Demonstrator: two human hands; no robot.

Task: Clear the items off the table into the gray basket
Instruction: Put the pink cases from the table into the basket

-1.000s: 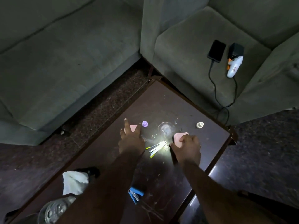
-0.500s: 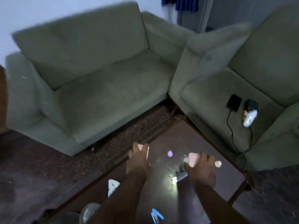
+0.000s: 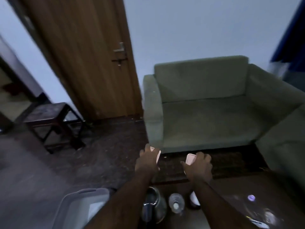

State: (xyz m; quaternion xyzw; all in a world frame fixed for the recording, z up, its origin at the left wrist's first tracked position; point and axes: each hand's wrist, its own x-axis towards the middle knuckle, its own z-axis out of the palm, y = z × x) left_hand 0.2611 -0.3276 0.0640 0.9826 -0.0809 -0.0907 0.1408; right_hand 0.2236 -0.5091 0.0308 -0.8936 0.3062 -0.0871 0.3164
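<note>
**Two pink pieces held above the bench, basket low at left**

A small pink item [image 3: 158, 156] is seen grasped in the fingers of the left hand [image 3: 147, 160], and a second pink item [image 3: 190, 159] is clenched in the right hand [image 3: 198, 167], both raised over the far edge of the dark bench [image 3: 234, 189]. The gray basket [image 3: 77, 207] is set at the lower left, beside the bench and below the left forearm. A drop short of the basket is judged possible, since its rim is well apart from both hands. A steel kettle [image 3: 154, 206], a clear bottle [image 3: 176, 204] and a purple cap [image 3: 251, 198] are left on the bench; the kettle could be knocked by a forearm.
</note>
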